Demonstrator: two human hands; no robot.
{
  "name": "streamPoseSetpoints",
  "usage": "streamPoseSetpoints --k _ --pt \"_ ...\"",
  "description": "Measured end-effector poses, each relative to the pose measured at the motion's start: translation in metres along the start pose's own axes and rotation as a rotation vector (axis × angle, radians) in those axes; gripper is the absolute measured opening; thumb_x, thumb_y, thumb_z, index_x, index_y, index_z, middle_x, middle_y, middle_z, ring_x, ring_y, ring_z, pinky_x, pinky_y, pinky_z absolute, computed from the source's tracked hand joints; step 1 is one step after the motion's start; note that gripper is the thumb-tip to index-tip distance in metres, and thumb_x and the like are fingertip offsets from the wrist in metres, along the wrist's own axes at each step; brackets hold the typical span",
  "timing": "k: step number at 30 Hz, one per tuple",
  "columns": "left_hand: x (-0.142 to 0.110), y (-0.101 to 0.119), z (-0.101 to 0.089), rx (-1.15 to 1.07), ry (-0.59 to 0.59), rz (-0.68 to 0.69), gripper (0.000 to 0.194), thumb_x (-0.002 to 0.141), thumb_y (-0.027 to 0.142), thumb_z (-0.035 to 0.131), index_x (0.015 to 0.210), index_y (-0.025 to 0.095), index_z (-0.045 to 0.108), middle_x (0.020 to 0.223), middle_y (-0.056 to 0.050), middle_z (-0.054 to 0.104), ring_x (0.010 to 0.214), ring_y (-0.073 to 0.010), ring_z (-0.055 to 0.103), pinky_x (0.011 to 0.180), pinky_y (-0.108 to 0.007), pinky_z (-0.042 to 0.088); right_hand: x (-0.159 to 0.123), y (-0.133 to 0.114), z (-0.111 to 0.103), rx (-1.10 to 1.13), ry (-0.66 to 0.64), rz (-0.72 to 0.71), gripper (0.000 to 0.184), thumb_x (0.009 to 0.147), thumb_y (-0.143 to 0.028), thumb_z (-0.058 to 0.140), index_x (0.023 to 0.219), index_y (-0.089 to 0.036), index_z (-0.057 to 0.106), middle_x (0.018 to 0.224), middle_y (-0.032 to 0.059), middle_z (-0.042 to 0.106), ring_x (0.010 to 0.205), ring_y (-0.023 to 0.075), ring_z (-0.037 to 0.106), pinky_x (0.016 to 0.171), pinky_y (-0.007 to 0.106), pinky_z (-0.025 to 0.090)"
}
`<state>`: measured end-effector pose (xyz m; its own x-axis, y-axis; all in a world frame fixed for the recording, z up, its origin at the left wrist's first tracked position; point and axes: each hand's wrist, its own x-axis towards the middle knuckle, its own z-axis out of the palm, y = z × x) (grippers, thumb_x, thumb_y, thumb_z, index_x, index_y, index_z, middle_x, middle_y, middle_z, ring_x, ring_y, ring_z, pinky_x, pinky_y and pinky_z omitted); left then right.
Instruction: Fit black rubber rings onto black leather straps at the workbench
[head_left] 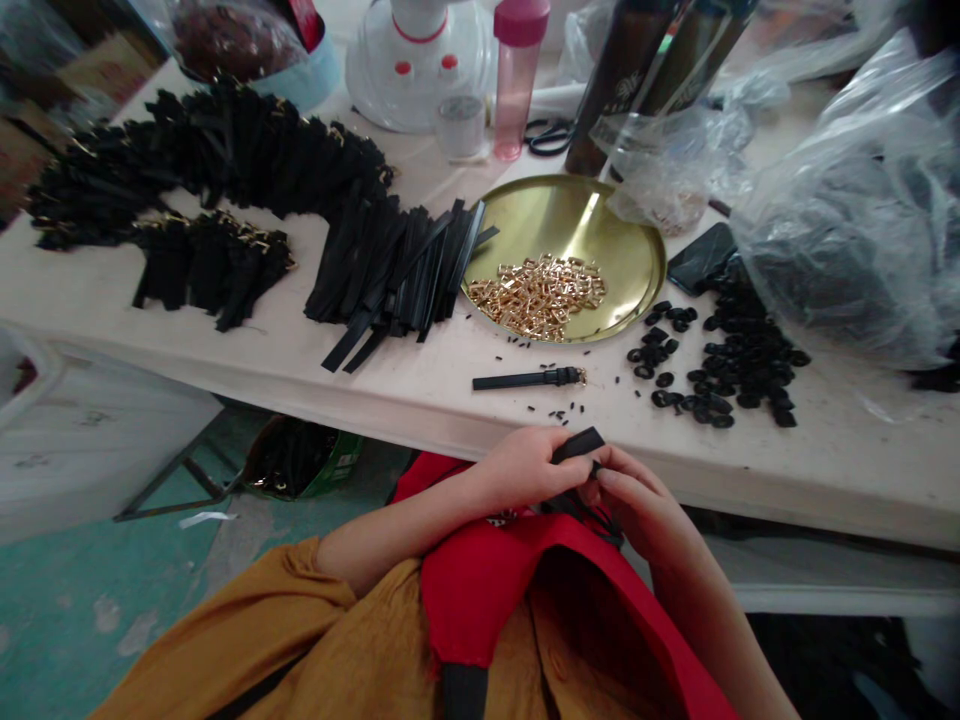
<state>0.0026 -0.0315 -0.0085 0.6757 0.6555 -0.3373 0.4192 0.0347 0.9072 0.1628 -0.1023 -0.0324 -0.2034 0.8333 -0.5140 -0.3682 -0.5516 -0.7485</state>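
Observation:
Close to the table's front edge, my left hand (529,465) is closed around a black strap (579,444), whose flat end sticks up past the fingers. My right hand (634,490) meets it, fingertips pinching a small black piece (595,468) against the strap; it looks like a strap loop, partly hidden. Just beyond lies a strap with a gold buckle (525,380). Many gold buckles (544,295) are heaped on a round gold tray (626,255). To the right is a pile of black loops (739,365), and left of the tray are loose black straps (390,265).
Buckled straps (247,150) are bunched at the far left. Behind the tray stand a pink bottle (512,95), black scissors (550,137) and dark bottles (619,85). A phone (701,258) and a large plastic bag (855,220) are at right. Tiny black bits lie near the table edge.

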Motion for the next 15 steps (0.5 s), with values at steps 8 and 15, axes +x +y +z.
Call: streamPoseSetpoints --k 8,15 --pt "0.0007 -0.0010 0.0002 -0.053 -0.049 -0.062 0.023 0.074 0.035 0.044 0.071 0.014 0.052 0.063 0.002 0.047 0.059 -0.0096 0.043 0.050 -0.019 0.031 -0.0014 0.0009 0.0015 0.069 -0.009 0.037 0.022 0.070 -0.036 0.065 0.069 -0.018 0.054 0.058 -0.0013 0.049 0.054 0.0104 0.041 0.051 0.021 0.032" --pt "0.0019 -0.0010 0.0005 -0.060 -0.056 -0.068 0.022 0.073 0.034 0.044 0.069 0.014 0.049 0.063 0.002 0.045 0.059 -0.0095 0.041 0.050 -0.020 0.030 -0.0017 0.0015 0.0000 0.070 -0.013 0.041 0.022 0.072 -0.036 0.064 0.069 -0.017 0.053 0.057 -0.0015 0.050 0.055 0.0096 0.042 0.052 0.020 0.033"
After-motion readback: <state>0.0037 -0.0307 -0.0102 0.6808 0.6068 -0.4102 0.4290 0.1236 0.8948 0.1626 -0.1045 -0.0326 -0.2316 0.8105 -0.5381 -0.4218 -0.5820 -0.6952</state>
